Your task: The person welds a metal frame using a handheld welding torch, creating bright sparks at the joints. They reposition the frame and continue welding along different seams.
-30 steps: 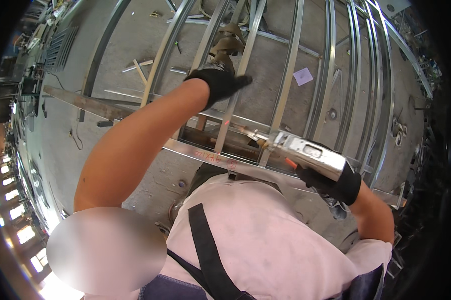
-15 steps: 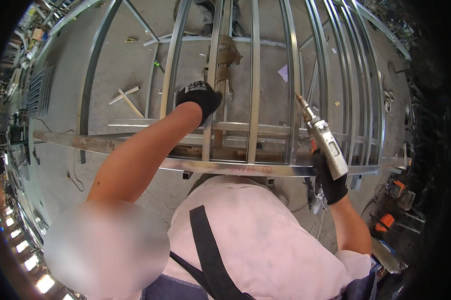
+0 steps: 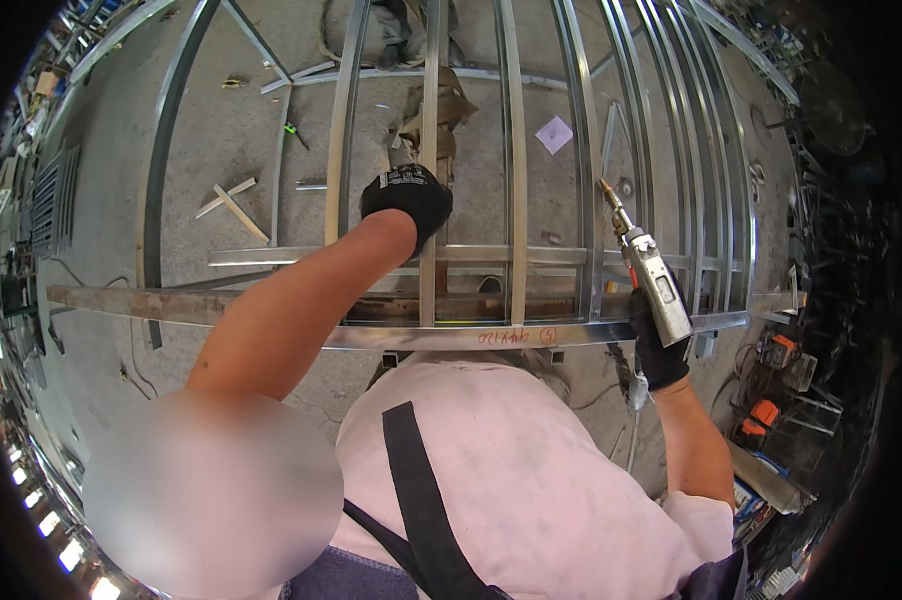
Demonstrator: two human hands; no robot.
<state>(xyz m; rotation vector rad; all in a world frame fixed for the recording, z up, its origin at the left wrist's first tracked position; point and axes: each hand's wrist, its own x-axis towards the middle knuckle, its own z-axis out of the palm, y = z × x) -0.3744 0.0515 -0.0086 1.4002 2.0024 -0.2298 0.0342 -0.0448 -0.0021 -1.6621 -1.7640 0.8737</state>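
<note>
My gloved left hand [image 3: 411, 205] is closed around one of the long metal bars [image 3: 429, 285] of a frame in front of me. The bar passes under the palm, and the fingertips are hidden by the back of the glove. My right hand [image 3: 659, 350], also in a black glove, grips a silver power driver [image 3: 659, 290] with a long, slim copper-coloured tip. The tool stands over the near right part of the frame, its tip pointing away from me and apparently touching nothing.
The frame's near rail [image 3: 451, 337] runs close to my body, with a rusty beam [image 3: 161, 303] beneath. Beyond lie a purple paper [image 3: 554, 135] and crossed strips [image 3: 239, 212] on the floor. Another person's legs [image 3: 396, 35] show at the far side. Orange equipment [image 3: 760, 417] lies at right.
My view has shifted slightly. The left hand keeps its grip and sits a little farther right along with the bar. The right hand still holds the driver, at nearly the same angle.
</note>
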